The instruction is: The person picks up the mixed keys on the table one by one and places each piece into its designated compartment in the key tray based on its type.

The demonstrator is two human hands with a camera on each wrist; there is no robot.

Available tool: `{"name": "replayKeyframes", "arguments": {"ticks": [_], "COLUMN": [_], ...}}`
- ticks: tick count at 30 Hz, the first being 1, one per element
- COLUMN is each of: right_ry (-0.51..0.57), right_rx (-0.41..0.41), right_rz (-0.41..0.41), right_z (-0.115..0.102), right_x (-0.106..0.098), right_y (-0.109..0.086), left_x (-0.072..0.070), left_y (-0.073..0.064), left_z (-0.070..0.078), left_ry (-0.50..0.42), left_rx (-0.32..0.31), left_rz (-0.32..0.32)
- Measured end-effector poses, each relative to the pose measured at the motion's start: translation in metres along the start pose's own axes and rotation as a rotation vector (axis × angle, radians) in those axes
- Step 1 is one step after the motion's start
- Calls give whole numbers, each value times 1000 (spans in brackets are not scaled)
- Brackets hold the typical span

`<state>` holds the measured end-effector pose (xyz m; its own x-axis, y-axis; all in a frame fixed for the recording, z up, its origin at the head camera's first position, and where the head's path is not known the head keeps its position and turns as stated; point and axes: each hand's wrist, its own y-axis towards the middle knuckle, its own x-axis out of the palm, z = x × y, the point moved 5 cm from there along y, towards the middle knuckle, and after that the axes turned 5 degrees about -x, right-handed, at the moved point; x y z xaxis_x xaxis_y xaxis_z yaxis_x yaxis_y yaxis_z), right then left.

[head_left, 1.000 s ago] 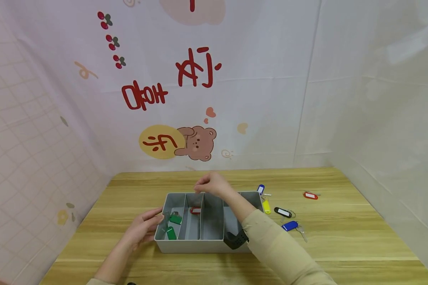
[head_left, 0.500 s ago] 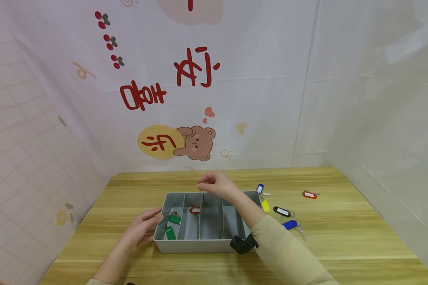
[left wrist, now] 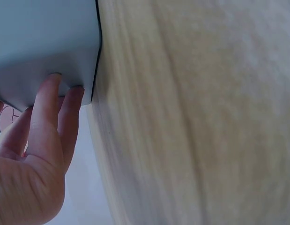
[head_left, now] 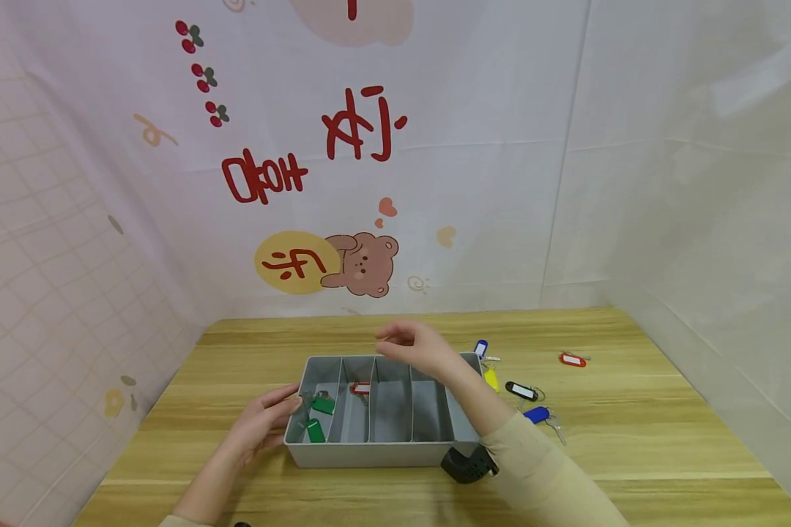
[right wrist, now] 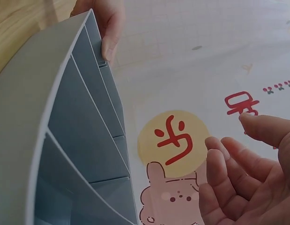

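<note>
A grey divided tray (head_left: 343,455) rests on the wooden table. My left hand (head_left: 264,423) grips its left end: in the left wrist view the fingers (left wrist: 47,117) press on the outer wall, and in the right wrist view the thumb (right wrist: 110,44) lies over the rim. Above the tray's far rim, my right hand (head_left: 418,349) holds nothing; its fingers (right wrist: 224,185) are loosely bent and apart from the thumb. Inside the leftmost compartment lie two green key tags (head_left: 316,430). One red key tag (head_left: 360,389) with a key sits in the second compartment. My right forearm covers part of the tray's right end.
Right of the tray, key tags with keys lie on the table: a blue tag (head_left: 480,348), a yellow tag (head_left: 491,378), a black tag (head_left: 521,391), another blue tag (head_left: 537,415) and a farther red tag (head_left: 573,359). A printed cloth (head_left: 474,183) hangs behind the table.
My right hand has moved right along the tray's far rim, its fingers spreading apart. The left hand has stayed on the tray's left end.
</note>
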<state>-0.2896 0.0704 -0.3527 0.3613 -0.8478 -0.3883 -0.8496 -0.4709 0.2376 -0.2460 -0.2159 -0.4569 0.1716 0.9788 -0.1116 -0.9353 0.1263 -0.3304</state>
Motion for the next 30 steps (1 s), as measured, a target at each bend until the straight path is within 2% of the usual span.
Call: {"name": "replayKeyframes", "arguments": {"ticks": [4, 21, 30], "right_ry": [5, -15, -27], "right_rx": [-4, -20, 8], "right_rz": [12, 29, 46], "right_z": [0, 17, 19], "right_x": [-3, -20, -40], "right_y": [-6, -31, -50], "left_x": [0, 0, 1], "left_y": [0, 1, 0], "left_z": [1, -1, -1], "left_ry": [-3, 0, -17], "left_rx": [-2, 6, 3], "left_rz": [11, -15, -7]}}
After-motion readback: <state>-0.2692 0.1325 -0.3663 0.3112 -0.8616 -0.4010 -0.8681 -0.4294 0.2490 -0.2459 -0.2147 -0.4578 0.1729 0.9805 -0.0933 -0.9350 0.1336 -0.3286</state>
